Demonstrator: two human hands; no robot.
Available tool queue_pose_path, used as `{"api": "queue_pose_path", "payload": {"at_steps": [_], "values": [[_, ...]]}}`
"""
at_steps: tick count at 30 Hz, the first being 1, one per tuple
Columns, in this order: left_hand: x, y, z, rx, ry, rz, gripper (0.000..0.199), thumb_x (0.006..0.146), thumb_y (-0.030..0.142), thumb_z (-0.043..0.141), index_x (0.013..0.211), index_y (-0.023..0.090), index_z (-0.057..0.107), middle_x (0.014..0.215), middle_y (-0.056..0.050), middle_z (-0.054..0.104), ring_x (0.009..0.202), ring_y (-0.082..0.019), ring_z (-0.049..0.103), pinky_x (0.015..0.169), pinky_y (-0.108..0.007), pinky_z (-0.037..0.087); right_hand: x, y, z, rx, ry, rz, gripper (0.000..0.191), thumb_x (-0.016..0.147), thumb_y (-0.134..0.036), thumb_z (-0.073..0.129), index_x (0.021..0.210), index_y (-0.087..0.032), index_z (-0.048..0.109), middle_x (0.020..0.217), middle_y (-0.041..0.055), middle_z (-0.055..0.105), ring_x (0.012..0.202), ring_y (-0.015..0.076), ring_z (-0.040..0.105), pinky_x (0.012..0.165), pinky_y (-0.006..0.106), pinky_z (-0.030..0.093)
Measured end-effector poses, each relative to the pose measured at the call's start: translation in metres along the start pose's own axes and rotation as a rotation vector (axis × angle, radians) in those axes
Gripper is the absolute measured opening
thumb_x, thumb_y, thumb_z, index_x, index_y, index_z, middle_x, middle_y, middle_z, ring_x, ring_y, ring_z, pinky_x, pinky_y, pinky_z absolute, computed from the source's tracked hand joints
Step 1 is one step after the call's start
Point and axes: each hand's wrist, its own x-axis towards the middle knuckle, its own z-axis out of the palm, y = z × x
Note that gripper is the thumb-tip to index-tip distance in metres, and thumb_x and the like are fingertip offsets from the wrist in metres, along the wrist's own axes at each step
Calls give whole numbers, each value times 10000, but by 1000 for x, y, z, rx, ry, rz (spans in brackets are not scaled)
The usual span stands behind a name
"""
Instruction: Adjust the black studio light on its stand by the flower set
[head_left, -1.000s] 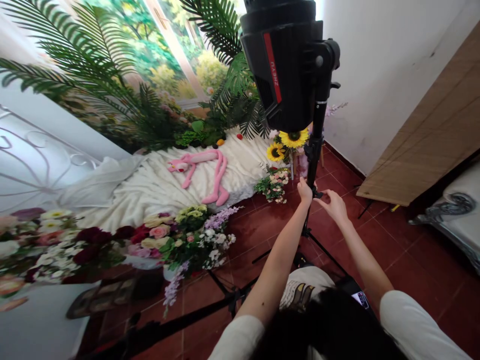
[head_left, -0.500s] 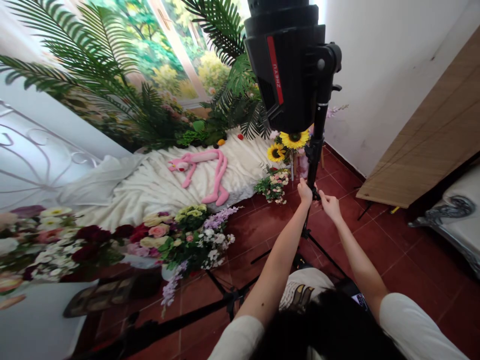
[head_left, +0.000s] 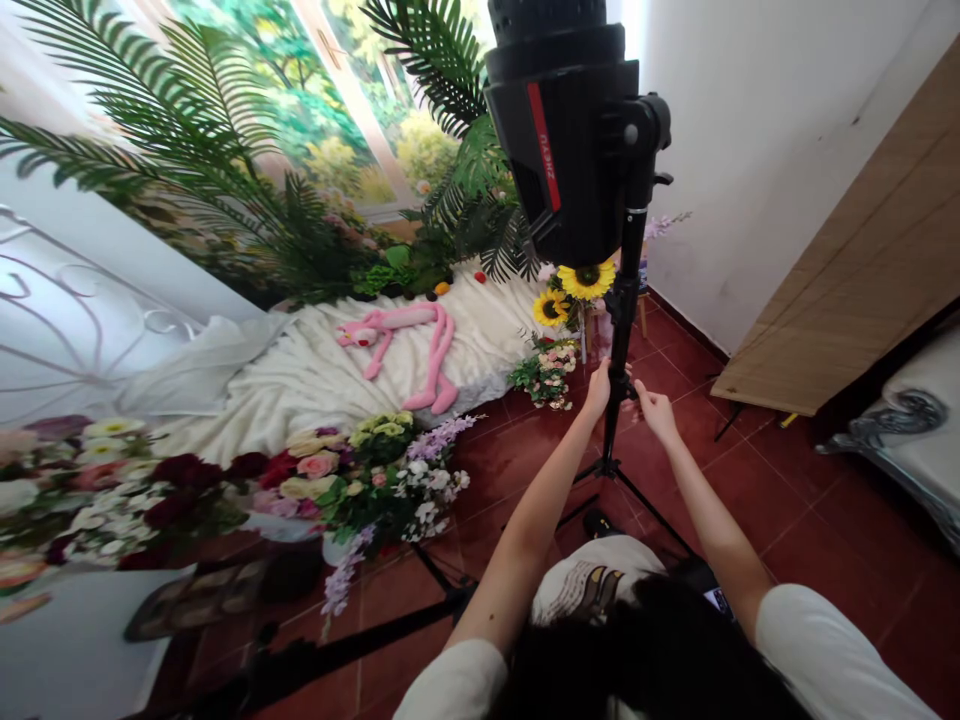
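A black studio light [head_left: 574, 150] with a red label is mounted on top of a black light stand [head_left: 622, 335]. My left hand [head_left: 598, 390] is wrapped round the stand's pole at about mid-height. On the pole's right side, my right hand [head_left: 654, 408] pinches a small black knob [head_left: 631, 391], its fingers partly covering it. Below my hands the stand's legs [head_left: 651, 508] spread over the red tiled floor.
Sunflowers [head_left: 587, 279] and a small bouquet [head_left: 546, 372] stand just beyond the pole. A pink plush toy [head_left: 409, 340] lies on a white draped blanket [head_left: 300, 390]. Mixed flowers [head_left: 315, 475] fill the left foreground, near another black stand [head_left: 360, 640]. At right, a wooden panel [head_left: 840, 250] leans.
The light and the upper pole have shifted slightly left, and the pole stands more upright. My left hand has moved a little left with it; my right hand stays at the knob.
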Motion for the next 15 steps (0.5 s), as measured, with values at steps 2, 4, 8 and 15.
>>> {"api": "queue_pose_path", "payload": {"at_steps": [2,4,8,15], "values": [[-11,-5,-19,2,-7,-25,451,906,511,444,861,140,696,851,-95,742,791,-159,688,787,-272,528,-4,2,3,25,38,20,735,783,-811,460,691,-128,713,742,152,749,460,148,610,471,270,516],[-29,-14,-49,54,0,-109,415,919,467,444,947,153,713,952,-108,754,851,-173,702,824,-294,527,-11,6,7,36,84,12,736,791,-806,450,789,-124,727,765,142,755,457,141,606,466,265,523],[-88,-46,-134,159,18,-332,401,935,418,441,948,153,742,983,-130,760,799,-196,714,843,-355,525,-33,20,24,64,-57,12,721,776,-799,472,879,-131,723,757,121,749,454,128,593,466,261,524],[-230,-67,-275,226,570,-530,316,890,372,492,744,220,726,754,-40,763,660,-204,696,793,-407,518,-69,50,88,5,-487,58,675,728,-791,531,783,-145,718,670,87,718,479,126,605,476,244,502]]}}
